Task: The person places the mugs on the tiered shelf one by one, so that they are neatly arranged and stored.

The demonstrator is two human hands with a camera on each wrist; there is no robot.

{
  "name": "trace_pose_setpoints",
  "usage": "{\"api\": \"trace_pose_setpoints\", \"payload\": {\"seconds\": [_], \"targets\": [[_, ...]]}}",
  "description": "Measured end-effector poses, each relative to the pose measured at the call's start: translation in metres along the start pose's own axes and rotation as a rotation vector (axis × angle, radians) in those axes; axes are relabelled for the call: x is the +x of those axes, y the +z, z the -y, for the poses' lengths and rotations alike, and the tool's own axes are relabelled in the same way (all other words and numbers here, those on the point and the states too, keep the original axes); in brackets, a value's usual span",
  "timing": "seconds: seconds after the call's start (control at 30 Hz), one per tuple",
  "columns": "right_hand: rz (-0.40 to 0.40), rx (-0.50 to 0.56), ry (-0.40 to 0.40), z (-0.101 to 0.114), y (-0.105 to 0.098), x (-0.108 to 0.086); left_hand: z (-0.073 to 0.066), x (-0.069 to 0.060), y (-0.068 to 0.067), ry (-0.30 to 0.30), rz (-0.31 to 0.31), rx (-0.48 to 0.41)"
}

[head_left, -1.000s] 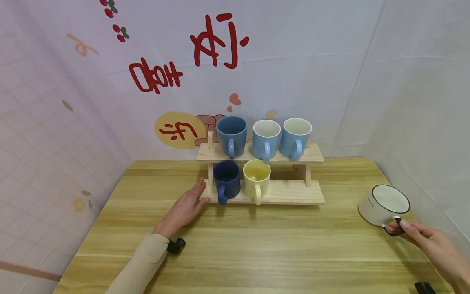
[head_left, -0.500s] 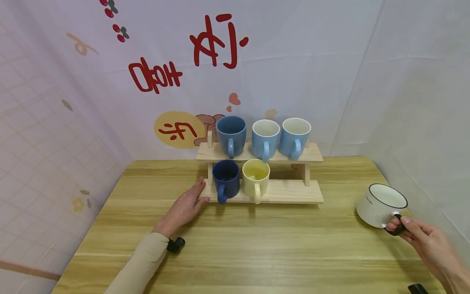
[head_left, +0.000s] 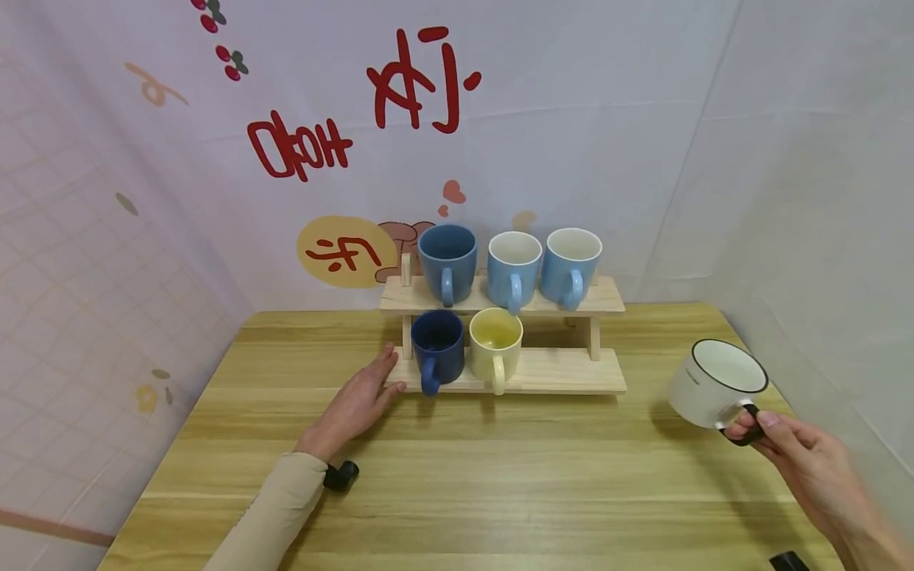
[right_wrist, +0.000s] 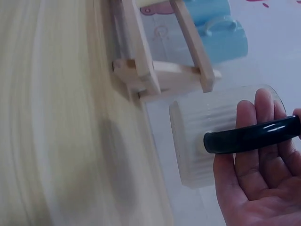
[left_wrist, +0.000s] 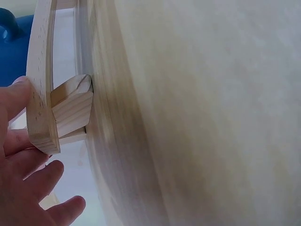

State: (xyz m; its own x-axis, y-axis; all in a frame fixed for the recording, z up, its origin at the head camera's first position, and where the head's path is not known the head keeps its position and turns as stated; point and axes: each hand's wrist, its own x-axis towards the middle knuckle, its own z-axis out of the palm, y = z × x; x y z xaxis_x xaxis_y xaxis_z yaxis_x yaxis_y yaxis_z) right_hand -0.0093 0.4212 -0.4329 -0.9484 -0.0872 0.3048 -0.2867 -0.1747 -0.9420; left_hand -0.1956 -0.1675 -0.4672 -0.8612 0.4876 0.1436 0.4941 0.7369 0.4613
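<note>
My right hand (head_left: 810, 460) holds a white enamel mug (head_left: 714, 385) with a black rim by its black handle (right_wrist: 254, 137). The mug is upright and off the table, to the right of a two-tier wooden rack (head_left: 571, 371). My left hand (head_left: 353, 408) rests against the left end of the rack's lower board, its fingers mostly straight. In the left wrist view the thumb (left_wrist: 18, 96) touches that board (left_wrist: 40, 94). A dark blue mug (head_left: 439, 345) and a yellow mug (head_left: 496, 345) stand on the lower tier, handles forward.
The upper tier carries a grey-blue mug (head_left: 447, 266) and two light blue mugs, one in the middle (head_left: 514, 274) and one at right (head_left: 571, 270). Cloth walls (head_left: 571, 103) close off the back and sides of the wooden table (head_left: 500, 476).
My right hand has moved the white mug to the left and slightly farther back, nearer the rack. My left hand stays at the rack's end.
</note>
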Motion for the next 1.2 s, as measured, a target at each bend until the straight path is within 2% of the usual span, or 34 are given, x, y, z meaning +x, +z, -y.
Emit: {"api": "trace_pose_setpoints", "payload": {"seconds": [0.17, 0.33, 0.63, 0.9, 1.13, 1.2], "targets": [[-0.008, -0.026, -0.042, 0.001, 0.015, 0.005, 0.000, 0.000, 0.001, 0.021, -0.019, -0.001], [-0.010, -0.011, -0.038, 0.004, 0.029, 0.011, 0.000, -0.001, 0.003, 0.022, -0.026, -0.004], [0.005, -0.048, -0.049, 0.005, 0.050, 0.019, 0.000, -0.001, 0.005, 0.001, -0.023, -0.016], [0.008, -0.082, -0.004, 0.003, 0.068, 0.025, 0.000, 0.000, 0.003, -0.011, -0.013, -0.015], [-0.039, -0.179, 0.097, 0.002, 0.082, 0.031, 0.001, 0.000, 0.003, -0.017, -0.005, -0.007], [-0.036, -0.181, 0.095, 0.001, 0.086, 0.033, 0.001, 0.001, 0.003, -0.018, -0.006, -0.007]]}}
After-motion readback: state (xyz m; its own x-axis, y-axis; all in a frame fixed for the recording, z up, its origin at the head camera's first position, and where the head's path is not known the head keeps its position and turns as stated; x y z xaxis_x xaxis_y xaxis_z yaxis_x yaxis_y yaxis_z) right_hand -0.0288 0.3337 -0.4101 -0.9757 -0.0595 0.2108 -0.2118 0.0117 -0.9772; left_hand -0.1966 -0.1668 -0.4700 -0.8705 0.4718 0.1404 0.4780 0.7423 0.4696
